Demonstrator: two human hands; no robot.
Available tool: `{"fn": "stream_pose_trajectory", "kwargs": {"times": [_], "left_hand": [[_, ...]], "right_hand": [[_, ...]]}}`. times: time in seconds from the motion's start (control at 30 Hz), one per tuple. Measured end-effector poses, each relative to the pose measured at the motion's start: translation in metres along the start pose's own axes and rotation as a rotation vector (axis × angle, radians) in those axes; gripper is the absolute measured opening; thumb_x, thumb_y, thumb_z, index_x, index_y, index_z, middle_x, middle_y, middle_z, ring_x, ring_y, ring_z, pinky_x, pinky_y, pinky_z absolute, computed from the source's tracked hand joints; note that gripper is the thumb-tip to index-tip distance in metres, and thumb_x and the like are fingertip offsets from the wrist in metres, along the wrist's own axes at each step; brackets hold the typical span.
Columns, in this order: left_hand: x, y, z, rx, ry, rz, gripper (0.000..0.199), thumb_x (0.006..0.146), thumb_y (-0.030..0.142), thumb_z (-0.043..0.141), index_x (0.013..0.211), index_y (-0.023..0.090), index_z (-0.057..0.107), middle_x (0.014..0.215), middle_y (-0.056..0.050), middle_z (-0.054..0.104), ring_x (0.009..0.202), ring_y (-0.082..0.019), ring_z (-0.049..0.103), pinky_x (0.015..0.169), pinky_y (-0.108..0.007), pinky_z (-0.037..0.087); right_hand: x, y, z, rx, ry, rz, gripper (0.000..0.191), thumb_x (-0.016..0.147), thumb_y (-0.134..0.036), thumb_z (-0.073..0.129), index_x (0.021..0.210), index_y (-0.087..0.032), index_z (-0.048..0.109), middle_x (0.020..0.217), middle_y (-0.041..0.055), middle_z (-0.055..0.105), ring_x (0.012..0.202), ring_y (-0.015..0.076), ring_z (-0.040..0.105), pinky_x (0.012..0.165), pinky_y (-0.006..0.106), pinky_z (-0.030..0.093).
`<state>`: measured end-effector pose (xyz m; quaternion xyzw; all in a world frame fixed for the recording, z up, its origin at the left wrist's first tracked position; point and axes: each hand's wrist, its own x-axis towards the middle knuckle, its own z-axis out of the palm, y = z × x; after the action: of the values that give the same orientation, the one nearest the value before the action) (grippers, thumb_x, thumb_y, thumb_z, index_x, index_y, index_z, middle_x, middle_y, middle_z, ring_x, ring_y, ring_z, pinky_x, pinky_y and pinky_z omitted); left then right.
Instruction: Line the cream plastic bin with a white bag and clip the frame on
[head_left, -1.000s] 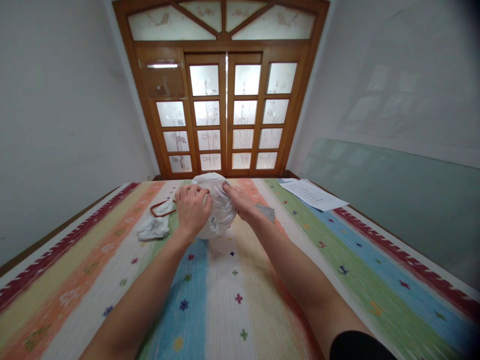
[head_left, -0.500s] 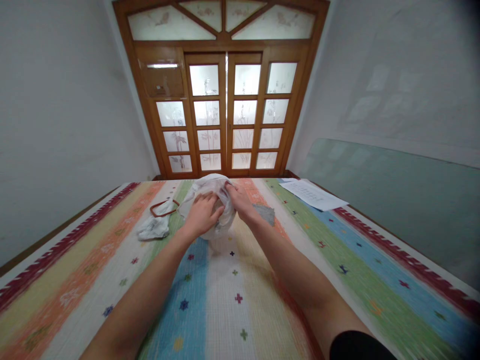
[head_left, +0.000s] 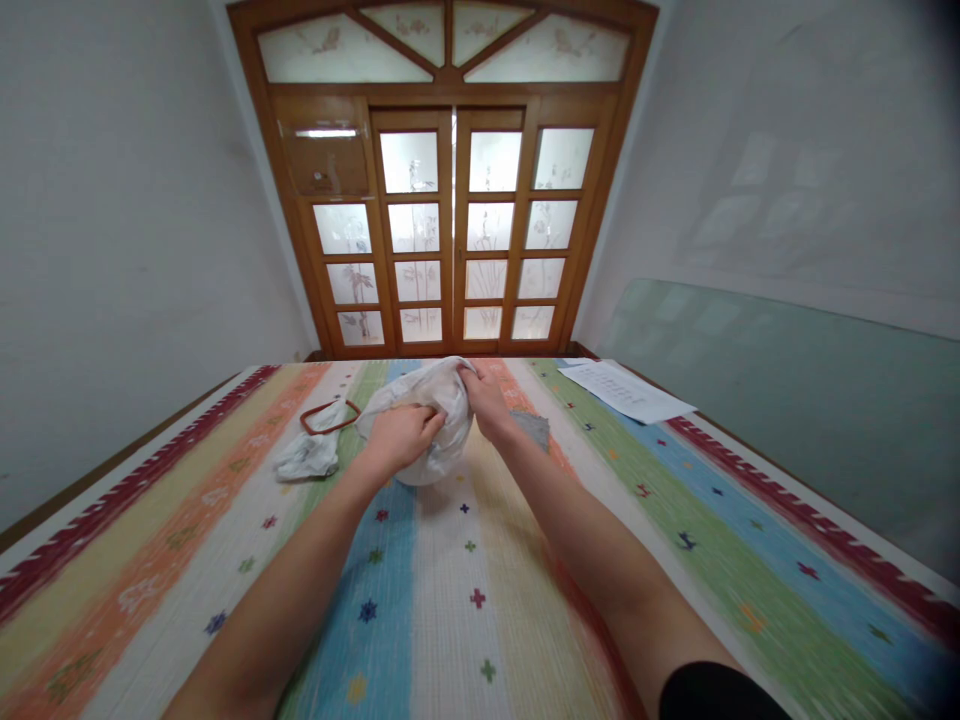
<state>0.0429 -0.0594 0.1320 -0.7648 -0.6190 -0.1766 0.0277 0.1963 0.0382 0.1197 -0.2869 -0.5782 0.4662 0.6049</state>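
Observation:
A thin, crumpled white plastic bag (head_left: 442, 385) is between my hands, at the far middle of the patterned cloth. My left hand (head_left: 405, 435) lies at its near left side, fingers curled closed on the thin plastic; anything inside the fold is hidden. With fingers pinched, my right hand (head_left: 484, 395) grips the upper right edge of the bag and lifts it. Left of the bag lie a brown rectangular frame (head_left: 324, 430) and a crumpled white-grey piece (head_left: 306, 458). A grey cloth piece (head_left: 531, 428) shows just past my right wrist.
Printed white sheets (head_left: 626, 392) lie at the far right of the striped cloth (head_left: 450, 620). Beyond its far edge stand wooden doors with glass panes (head_left: 491, 225). Walls (head_left: 135, 200) rise on both sides, with a pale green panel (head_left: 772, 370) along the right.
My left hand's fingers have curled from stretched out to closed on the bag. The bag's opening has folded over, and my right hand has shifted slightly right.

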Motion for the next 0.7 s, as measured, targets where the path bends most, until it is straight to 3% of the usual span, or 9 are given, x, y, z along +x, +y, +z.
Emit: {"fn": "stream_pose_trajectory", "kwargs": {"times": [0.2, 0.33, 0.5, 0.7], "left_hand": [[-0.002, -0.001, -0.005, -0.046, 0.03, 0.009, 0.057, 0.102, 0.059, 0.033, 0.093, 0.022, 0.075, 0.092, -0.012, 0.075, 0.087, -0.029, 0.069, 0.077, -0.036, 0.043], [-0.002, 0.0, -0.002, -0.022, 0.067, 0.031, 0.044, 0.101, 0.053, 0.041, 0.114, 0.023, 0.07, 0.1, -0.011, 0.076, 0.094, -0.03, 0.068, 0.081, -0.037, 0.045], [-0.002, -0.001, 0.007, 0.061, 0.09, 0.118, 0.051, 0.099, 0.047, 0.05, 0.144, 0.022, 0.051, 0.13, -0.014, 0.068, 0.119, -0.033, 0.061, 0.096, -0.042, 0.043], [-0.003, -0.001, 0.007, 0.109, 0.018, 0.168, 0.046, 0.099, 0.043, 0.053, 0.141, 0.027, 0.053, 0.13, -0.011, 0.067, 0.114, -0.031, 0.064, 0.093, -0.04, 0.045]], "right_hand": [[0.018, 0.03, -0.019, 0.058, 0.152, 0.142, 0.028, 0.078, -0.045, 0.061, 0.088, -0.019, 0.065, 0.077, 0.0013, 0.066, 0.072, 0.0169, 0.057, 0.064, 0.025, 0.045], [0.027, 0.046, -0.029, 0.043, 0.192, 0.161, 0.03, 0.08, -0.045, 0.06, 0.093, -0.019, 0.065, 0.078, 0.0013, 0.068, 0.073, 0.0178, 0.059, 0.063, 0.026, 0.047], [0.024, 0.044, -0.031, -0.064, 0.132, 0.183, 0.035, 0.088, -0.049, 0.059, 0.1, -0.017, 0.068, 0.086, 0.0037, 0.07, 0.077, 0.0193, 0.062, 0.067, 0.029, 0.051], [0.005, 0.032, -0.024, -0.17, 0.06, 0.216, 0.038, 0.098, -0.044, 0.062, 0.121, -0.014, 0.065, 0.118, 0.0086, 0.067, 0.103, 0.0217, 0.066, 0.09, 0.041, 0.057]]}}
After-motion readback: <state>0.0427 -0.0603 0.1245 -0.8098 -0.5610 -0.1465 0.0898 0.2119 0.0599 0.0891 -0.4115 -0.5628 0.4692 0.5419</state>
